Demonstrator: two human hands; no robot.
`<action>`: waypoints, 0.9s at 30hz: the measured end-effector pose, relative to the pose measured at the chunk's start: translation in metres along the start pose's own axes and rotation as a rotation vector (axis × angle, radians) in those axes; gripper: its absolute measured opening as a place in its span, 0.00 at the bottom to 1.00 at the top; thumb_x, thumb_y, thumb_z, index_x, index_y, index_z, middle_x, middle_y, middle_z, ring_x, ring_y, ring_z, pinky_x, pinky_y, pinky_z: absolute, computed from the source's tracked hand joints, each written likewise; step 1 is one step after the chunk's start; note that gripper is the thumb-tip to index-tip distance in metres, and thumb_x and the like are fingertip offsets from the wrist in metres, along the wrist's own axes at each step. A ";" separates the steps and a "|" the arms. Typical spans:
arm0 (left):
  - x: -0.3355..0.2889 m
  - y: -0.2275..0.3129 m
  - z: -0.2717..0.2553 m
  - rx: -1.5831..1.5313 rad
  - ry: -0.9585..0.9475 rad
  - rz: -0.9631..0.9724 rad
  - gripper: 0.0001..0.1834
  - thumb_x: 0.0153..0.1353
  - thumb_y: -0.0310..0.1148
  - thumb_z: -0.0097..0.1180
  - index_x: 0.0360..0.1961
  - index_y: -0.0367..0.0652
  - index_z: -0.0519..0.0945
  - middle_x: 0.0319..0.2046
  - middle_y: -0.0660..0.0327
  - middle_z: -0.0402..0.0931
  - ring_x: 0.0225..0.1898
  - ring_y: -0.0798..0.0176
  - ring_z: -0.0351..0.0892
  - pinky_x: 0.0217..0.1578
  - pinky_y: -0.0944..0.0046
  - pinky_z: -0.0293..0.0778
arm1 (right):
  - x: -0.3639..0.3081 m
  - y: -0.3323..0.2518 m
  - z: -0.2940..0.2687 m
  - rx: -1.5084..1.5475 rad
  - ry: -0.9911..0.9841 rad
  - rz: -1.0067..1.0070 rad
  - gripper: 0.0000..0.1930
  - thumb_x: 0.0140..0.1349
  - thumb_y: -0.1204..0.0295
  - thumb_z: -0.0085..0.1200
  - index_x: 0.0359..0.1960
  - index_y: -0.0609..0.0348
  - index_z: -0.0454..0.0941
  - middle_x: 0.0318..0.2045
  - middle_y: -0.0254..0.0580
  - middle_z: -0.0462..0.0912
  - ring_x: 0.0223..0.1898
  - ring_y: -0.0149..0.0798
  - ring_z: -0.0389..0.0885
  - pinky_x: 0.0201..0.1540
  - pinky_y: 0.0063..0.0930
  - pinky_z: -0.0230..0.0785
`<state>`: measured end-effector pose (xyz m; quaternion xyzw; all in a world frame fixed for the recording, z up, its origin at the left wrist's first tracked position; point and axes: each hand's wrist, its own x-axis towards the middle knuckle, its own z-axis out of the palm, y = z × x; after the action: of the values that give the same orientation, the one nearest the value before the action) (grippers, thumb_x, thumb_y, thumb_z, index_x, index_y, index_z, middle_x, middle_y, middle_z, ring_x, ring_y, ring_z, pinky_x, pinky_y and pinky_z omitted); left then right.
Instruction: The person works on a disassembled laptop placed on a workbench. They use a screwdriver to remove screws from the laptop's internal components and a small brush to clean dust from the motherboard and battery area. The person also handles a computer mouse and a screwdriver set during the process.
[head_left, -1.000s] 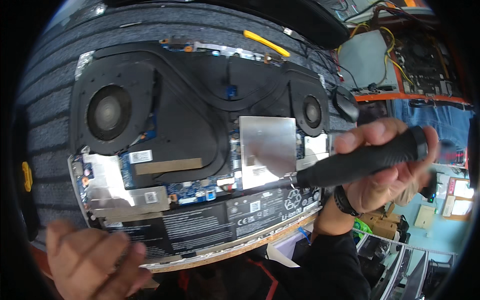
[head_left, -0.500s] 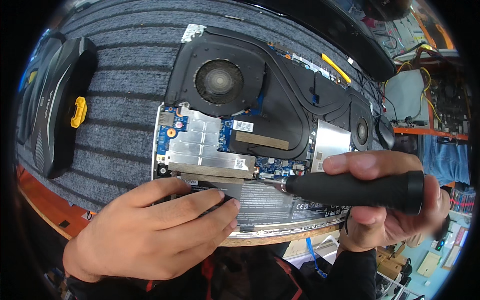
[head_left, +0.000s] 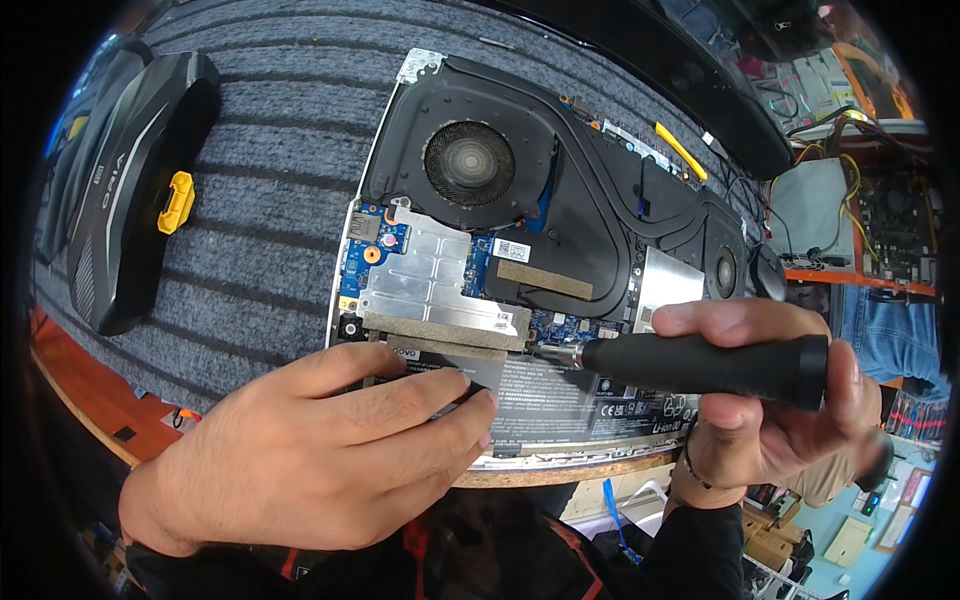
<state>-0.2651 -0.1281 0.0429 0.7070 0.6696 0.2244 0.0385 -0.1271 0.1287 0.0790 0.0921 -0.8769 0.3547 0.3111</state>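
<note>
An opened laptop (head_left: 590, 235) lies bottom-up, its fans, cooling plate and blue circuit board exposed. My right hand (head_left: 760, 385) is closed round the thick black handle of a screwdriver (head_left: 690, 368). The metal bit points left, its tip at the right end of a silver metal shield (head_left: 430, 290) with a grey foam strip, near the battery's upper edge. My left hand (head_left: 330, 440) rests on the left part of the black battery (head_left: 560, 405), fingers slightly bent and apart. What lies under its fingertips is partly hidden.
The laptop sits on a grey ribbed mat (head_left: 270, 170) at the wooden bench edge. On the left lies a black case (head_left: 140, 200) with a yellow latch (head_left: 176, 203). Behind the laptop are a yellow pry tool (head_left: 682, 152) and a long black object (head_left: 690, 80). A mouse (head_left: 768, 268) sits at right.
The laptop and mat have shifted slightly rightward in view. The screwdriver's tip has come closer to the metal shield's right end. Both hands keep about the same pose.
</note>
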 end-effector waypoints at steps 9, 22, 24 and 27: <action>-0.002 -0.004 -0.001 -0.021 0.015 0.022 0.15 0.57 0.35 0.65 0.47 0.50 0.88 0.56 0.70 0.83 0.55 0.65 0.82 0.50 0.64 0.79 | 0.030 -0.034 -0.001 -0.253 -0.200 -0.023 0.18 0.54 0.65 0.75 0.38 0.59 0.78 0.29 0.44 0.85 0.27 0.41 0.85 0.30 0.29 0.75; -0.008 -0.006 0.003 -0.043 0.034 0.082 0.18 0.57 0.34 0.63 0.50 0.48 0.86 0.56 0.66 0.81 0.59 0.63 0.78 0.56 0.60 0.75 | 0.112 -0.060 -0.004 -0.440 -1.000 -0.097 0.14 0.58 0.74 0.67 0.46 0.61 0.81 0.41 0.50 0.84 0.34 0.50 0.85 0.34 0.37 0.76; -0.009 -0.005 0.002 -0.034 0.035 0.087 0.17 0.58 0.33 0.62 0.50 0.48 0.86 0.55 0.65 0.81 0.59 0.62 0.78 0.57 0.60 0.75 | 0.114 -0.071 -0.006 -0.564 -1.056 0.004 0.16 0.59 0.78 0.64 0.49 0.61 0.79 0.43 0.50 0.82 0.37 0.53 0.84 0.37 0.40 0.76; -0.012 -0.006 0.005 -0.078 0.082 0.090 0.16 0.58 0.34 0.61 0.49 0.48 0.86 0.54 0.64 0.82 0.59 0.61 0.78 0.57 0.60 0.74 | 0.118 -0.079 -0.003 -0.679 -1.105 0.073 0.14 0.63 0.75 0.62 0.50 0.60 0.78 0.43 0.52 0.81 0.39 0.57 0.84 0.39 0.44 0.76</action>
<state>-0.2691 -0.1378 0.0332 0.7246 0.6288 0.2806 0.0282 -0.1883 0.0795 0.1973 0.1275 -0.9736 -0.0316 -0.1865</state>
